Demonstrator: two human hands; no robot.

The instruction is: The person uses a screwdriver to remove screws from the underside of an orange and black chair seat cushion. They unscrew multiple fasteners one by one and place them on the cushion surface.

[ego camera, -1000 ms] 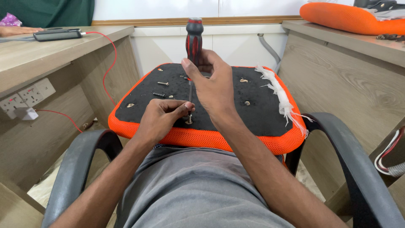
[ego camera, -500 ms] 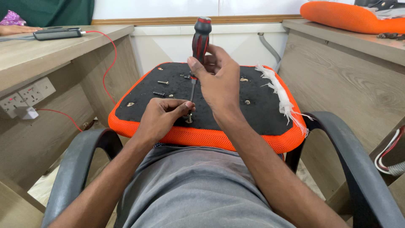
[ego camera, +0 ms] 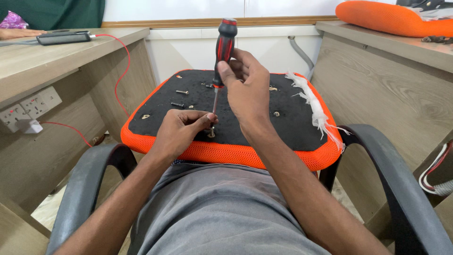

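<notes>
Orange mesh edging around a matte black fabric underside: an upturned seat cushion (ego camera: 288, 158) rests before the person's lap, with frayed white stuffing (ego camera: 314, 108) along its right edge and loose bolts (ego camera: 181, 92) on the black face. The right hand (ego camera: 247, 92) wraps the red-and-black ribbed handle of a screwdriver (ego camera: 223, 45), shaft upright with its tip at a small metal screw (ego camera: 211, 133) that the left hand (ego camera: 179, 132) pinches between thumb and fingertips near the cushion's front edge. Since a second ago the handle has tilted slightly right and the right fingers have curled tighter (tip contact is hidden behind the left thumb).
</notes>
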